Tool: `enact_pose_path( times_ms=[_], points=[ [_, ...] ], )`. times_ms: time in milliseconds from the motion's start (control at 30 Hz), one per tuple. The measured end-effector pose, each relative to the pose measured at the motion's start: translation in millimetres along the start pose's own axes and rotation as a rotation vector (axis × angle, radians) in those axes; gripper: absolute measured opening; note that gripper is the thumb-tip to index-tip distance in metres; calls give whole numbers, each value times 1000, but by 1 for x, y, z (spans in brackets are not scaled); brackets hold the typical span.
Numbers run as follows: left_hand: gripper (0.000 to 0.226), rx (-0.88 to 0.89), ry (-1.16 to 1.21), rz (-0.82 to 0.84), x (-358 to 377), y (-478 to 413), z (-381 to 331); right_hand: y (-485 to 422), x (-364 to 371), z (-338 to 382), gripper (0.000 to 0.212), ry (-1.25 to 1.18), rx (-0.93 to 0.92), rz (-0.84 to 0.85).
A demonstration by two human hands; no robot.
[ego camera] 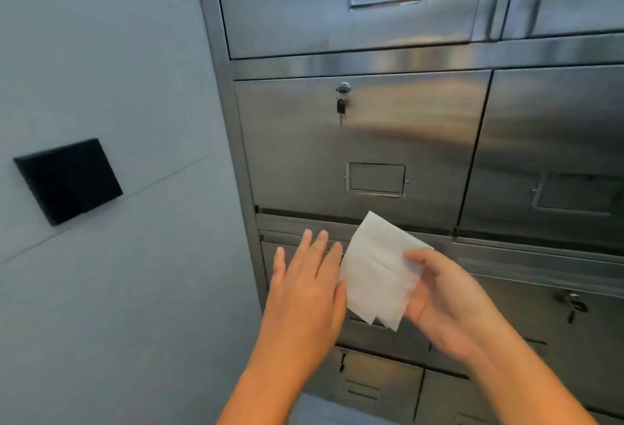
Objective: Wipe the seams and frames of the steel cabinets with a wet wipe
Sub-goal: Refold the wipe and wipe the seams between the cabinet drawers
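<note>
Our right hand (445,293) pinches the wipe (374,272) by its right edge, thumb over fingers. Our left hand (304,289), fingers straight, holds nothing beside its left edge. The wipe hangs before the cabinet (371,140) frame. We judge it light and limp, best folded under the fingertips. No writing is readable.

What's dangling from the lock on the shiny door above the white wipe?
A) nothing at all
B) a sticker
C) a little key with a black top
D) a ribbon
C: a small key with a black head hangs from the lock on the steel door, above the wipe that the right hand pinches.
</note>
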State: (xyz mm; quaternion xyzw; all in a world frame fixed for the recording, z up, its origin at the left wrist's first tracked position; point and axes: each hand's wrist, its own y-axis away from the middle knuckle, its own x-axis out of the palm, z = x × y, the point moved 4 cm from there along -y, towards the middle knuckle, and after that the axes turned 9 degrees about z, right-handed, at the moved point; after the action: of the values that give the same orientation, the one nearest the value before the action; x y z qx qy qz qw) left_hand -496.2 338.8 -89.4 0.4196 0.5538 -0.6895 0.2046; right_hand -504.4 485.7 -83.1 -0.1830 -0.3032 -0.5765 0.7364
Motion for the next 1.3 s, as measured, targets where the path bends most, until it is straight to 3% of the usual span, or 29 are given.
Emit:
enact_pose_path(
  times_ms=[500, 800, 933, 1000, 1100, 1200, 1300],
  points=[
    [45, 104, -90, -215, 6, -142, 72, -124, 47, 73, 18, -46, -235, 69],
    [47, 188, -59, -389, -15, -256, 68, -179, 59, 161, 35, -122, -387, 196],
    [45, 217, -31, -444, -14, -283, 62, -188, 56, 189, 31, -111, -450, 226],
    [44, 234, -6, -460, -10, -292, 59, -193, 50, 196, 35, -104, -468, 216],
    [45, 278, 12, -480, -5, -304, 48, -195, 41, 205, 68, -122, -519, 178],
    [45, 323, 44, -479, -3, -318, 34, -188, 36, 215, 55, -100, -562, 140],
    [45, 362, 75, -486, -4, -330, 23, -177, 32, 224, 60, -85, -624, 86]
  ],
)
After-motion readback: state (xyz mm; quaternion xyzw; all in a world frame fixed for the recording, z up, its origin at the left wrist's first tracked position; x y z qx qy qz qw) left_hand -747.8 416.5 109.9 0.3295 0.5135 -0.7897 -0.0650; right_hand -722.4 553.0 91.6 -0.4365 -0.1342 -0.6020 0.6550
